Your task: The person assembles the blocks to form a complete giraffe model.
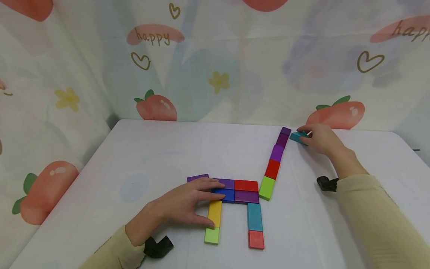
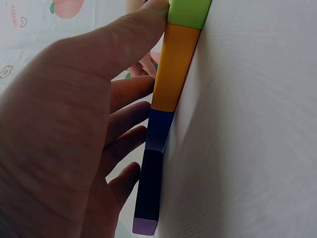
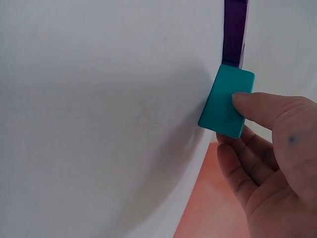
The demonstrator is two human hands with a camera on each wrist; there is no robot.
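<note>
Between thumb and fingers, my right hand (image 1: pixel 320 140) pinches a teal block (image 3: pixel 227 101) at the far right of the table. That block is beside the upper end of a slanting row, whose topmost piece is a purple block (image 1: pixel 286 131). Below it the row runs through purple and a red block (image 1: pixel 272 169) to a lime green block (image 1: pixel 267 188). My left hand (image 1: pixel 183 201) lies with spread fingers over the flat block figure, fingertips on the blue block (image 1: pixel 228 195) and its purple neighbour. Its thumb touches near where the yellow block (image 1: pixel 215 213) meets another green block (image 1: pixel 212 236).
A second teal block (image 1: pixel 255 217) and a coral block (image 1: pixel 256 240) form the figure's right leg. The white table (image 1: pixel 151 149) ends at a printed curtain (image 1: pixel 201 56) behind and to the left. Black wrist mounts (image 1: pixel 159 247) hang near both sleeves.
</note>
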